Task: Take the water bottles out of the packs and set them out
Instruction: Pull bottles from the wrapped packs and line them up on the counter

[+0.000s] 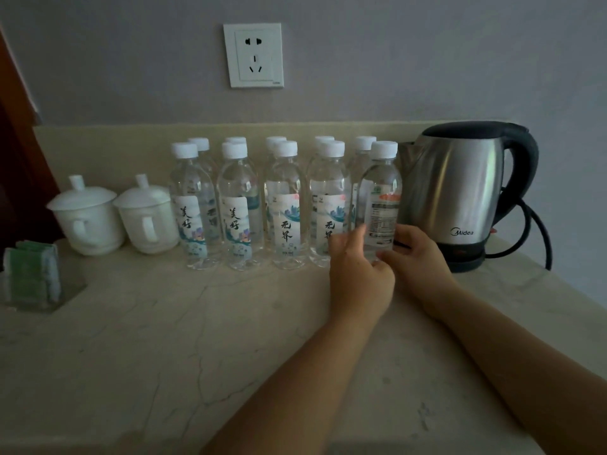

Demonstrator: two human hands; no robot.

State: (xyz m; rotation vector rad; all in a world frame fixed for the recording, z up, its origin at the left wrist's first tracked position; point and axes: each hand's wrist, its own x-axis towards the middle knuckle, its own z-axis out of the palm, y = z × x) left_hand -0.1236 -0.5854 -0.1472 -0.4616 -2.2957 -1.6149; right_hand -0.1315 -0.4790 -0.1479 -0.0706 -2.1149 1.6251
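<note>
Both my hands are on the last bottle of the front row. Ten water bottles (285, 205) with white caps stand upright in two rows of five on a pale, veined stone counter (164, 323). The back row stands just behind the front one, close to the low upstand at the wall. The end bottle (382, 185), rightmost in the front row, stands just beside a steel Midea kettle (460, 185). Its small-print panel is turned toward me, while its four neighbours show brush-lettered labels. My left hand (359, 270) holds the bottle's lower left side, fingers curled in against the plastic and one finger lifted along the label. My right hand (420, 257) cups the lower right side, fingers bent round the bottle between it and the kettle. Whether the bottle's foot rests on the counter I cannot tell, as my hands cover it. The kettle sits on its dark base at the right end of the counter, with a black cord (538, 231) looping beside it. Left of the bottles stand two white lidded cups (147, 218), close together with their handles facing me. At the far left edge is a clear holder of green sachets (31, 274). A white wall socket (253, 55) is set in the wall above the bottles.
</note>
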